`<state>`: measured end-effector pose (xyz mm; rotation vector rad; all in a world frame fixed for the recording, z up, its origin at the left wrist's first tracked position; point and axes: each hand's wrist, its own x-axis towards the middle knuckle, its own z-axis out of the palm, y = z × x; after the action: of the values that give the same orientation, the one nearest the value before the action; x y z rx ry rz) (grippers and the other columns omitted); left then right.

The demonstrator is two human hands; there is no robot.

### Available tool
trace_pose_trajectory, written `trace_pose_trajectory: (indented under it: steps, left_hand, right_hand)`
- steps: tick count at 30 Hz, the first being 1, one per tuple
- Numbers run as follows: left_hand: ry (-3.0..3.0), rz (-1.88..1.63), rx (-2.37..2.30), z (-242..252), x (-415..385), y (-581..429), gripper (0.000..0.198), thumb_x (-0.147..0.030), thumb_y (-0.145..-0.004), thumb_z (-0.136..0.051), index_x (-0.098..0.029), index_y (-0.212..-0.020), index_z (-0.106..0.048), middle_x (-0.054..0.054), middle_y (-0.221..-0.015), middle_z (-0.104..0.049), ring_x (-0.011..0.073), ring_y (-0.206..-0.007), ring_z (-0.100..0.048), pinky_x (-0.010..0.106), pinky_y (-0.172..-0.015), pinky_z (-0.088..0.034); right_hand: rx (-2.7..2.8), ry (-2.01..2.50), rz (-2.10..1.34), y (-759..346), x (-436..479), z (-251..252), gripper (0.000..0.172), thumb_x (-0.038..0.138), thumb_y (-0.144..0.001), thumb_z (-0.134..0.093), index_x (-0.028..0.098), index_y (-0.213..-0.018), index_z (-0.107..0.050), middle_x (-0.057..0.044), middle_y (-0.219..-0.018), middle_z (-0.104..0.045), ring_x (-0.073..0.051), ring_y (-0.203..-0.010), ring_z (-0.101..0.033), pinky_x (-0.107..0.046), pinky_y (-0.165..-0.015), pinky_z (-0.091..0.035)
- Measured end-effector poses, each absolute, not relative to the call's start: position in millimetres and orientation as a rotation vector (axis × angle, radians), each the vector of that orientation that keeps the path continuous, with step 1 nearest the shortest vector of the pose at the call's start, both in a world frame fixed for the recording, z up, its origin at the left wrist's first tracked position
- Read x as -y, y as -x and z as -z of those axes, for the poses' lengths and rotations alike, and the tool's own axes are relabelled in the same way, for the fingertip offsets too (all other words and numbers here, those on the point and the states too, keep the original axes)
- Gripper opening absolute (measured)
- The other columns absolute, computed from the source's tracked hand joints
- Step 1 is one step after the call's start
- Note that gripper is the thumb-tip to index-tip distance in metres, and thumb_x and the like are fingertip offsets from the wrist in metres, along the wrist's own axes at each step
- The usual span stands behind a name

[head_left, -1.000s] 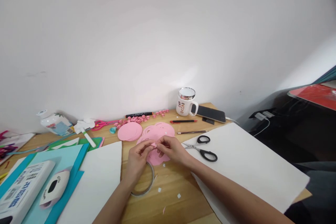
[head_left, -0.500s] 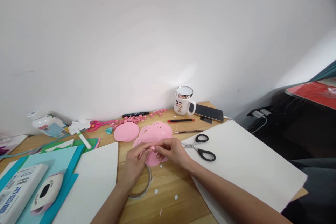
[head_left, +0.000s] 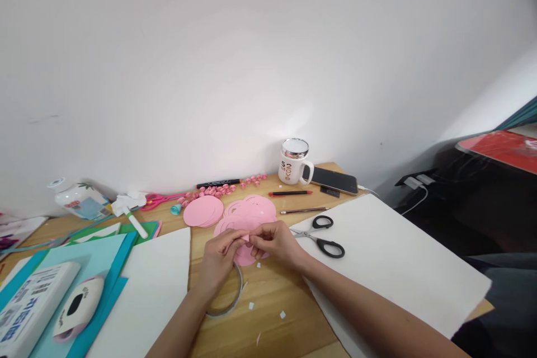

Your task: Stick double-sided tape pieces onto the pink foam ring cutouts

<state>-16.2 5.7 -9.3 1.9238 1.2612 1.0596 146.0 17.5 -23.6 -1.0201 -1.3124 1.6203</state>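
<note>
Between my two hands is a small strip of pink paper [head_left: 245, 237], mostly covered by the fingers. My left hand [head_left: 218, 251] pinches it from the left, and my right hand [head_left: 274, 241] pinches it from the right, fingertips nearly meeting. Beneath them lies a pile of pink paper cutouts [head_left: 254, 208] with curved edges. A stack of pink paper circles [head_left: 203, 211] is just to the left. Scissors with black handles [head_left: 321, 235] rest right of my right hand, blades partly hidden. A roll of tape [head_left: 238, 296] lies under my left wrist, partly covered.
Small pink rolled paper pieces [head_left: 213, 190], a black marker [head_left: 218, 183] and a lidded white mug [head_left: 293, 165] stand along the wall. A phone [head_left: 335, 180] is behind a pencil [head_left: 302, 210]. White sheets [head_left: 390, 263] lie right; a white bottle [head_left: 79, 198] lies far left.
Both hands stay nearly in place, still pinching the pink paper, with slight finger movement. The whole view has shifted slightly.
</note>
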Motion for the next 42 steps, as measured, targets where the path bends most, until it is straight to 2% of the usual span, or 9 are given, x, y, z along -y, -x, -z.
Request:
trace_pose_trajectory:
  steps: [5, 14, 26, 32, 42]
  left_hand:
    - [-1.892, -1.064, -1.247, 7.8, -5.6, 16.1, 0.021, -0.022, -0.080, -0.052, -0.021, -0.091, -0.070, 0.004, -0.083, -0.070, 0.0157, -0.071, -0.061, 0.025, -0.065, -0.047]
    - [-1.950, -1.036, -1.209, 6.3, -2.8, 14.7, 0.023, -0.019, -0.081, -0.049, -0.022, -0.091, -0.070, 0.004, -0.082, -0.070, 0.0161, -0.073, -0.061, 0.026, -0.067, -0.046]
    - [-1.821, -1.069, -1.238, 3.4, -4.4, 15.9, 0.020, -0.020, -0.077, -0.055, -0.022, -0.089, -0.071, 0.003, -0.081, -0.071, 0.0156, -0.068, -0.061, 0.024, -0.063, -0.047]
    - [-1.802, -1.042, -1.225, 3.4, -3.8, 14.8, 0.020, -0.019, -0.076, -0.055, -0.023, -0.087, -0.071, 0.004, -0.083, -0.071, 0.0160, -0.069, -0.061, 0.025, -0.067, -0.048]
    - [-1.653, -1.036, -1.217, 6.2, -7.3, 18.4, 0.018, -0.022, -0.073, -0.059, -0.021, -0.086, -0.071, 0.004, -0.081, -0.071, 0.0165, -0.070, -0.062, 0.026, -0.067, -0.049]
  right_hand:
    - [1.316, 1.028, -1.662, -148.8, -18.1, 21.9, 0.036, 0.047, -0.063, -0.066, 0.011, -0.068, -0.064, -0.001, -0.052, -0.062, -0.011, -0.047, -0.059, -0.022, -0.050, -0.049]
    - [1.281, 1.042, -1.645, -147.0, -17.5, 26.5, 0.033, 0.045, -0.061, -0.068, 0.012, -0.064, -0.062, -0.001, -0.053, -0.064, -0.012, -0.048, -0.060, -0.023, -0.049, -0.049]
    - [1.256, 0.999, -1.745, -150.5, -18.0, 14.7, 0.036, 0.045, -0.058, -0.071, 0.010, -0.065, -0.066, -0.002, -0.054, -0.064, -0.011, -0.046, -0.059, -0.024, -0.051, -0.051]
    - [1.275, 0.992, -1.688, -148.0, -17.1, 22.5, 0.033, 0.043, -0.059, -0.070, 0.011, -0.064, -0.063, -0.001, -0.054, -0.063, -0.012, -0.048, -0.060, -0.024, -0.050, -0.051]
    - [1.286, 0.962, -1.777, -149.8, -19.2, 17.6, 0.039, 0.047, -0.060, -0.069, 0.010, -0.067, -0.063, -0.002, -0.056, -0.064, -0.011, -0.046, -0.060, -0.023, -0.049, -0.050]
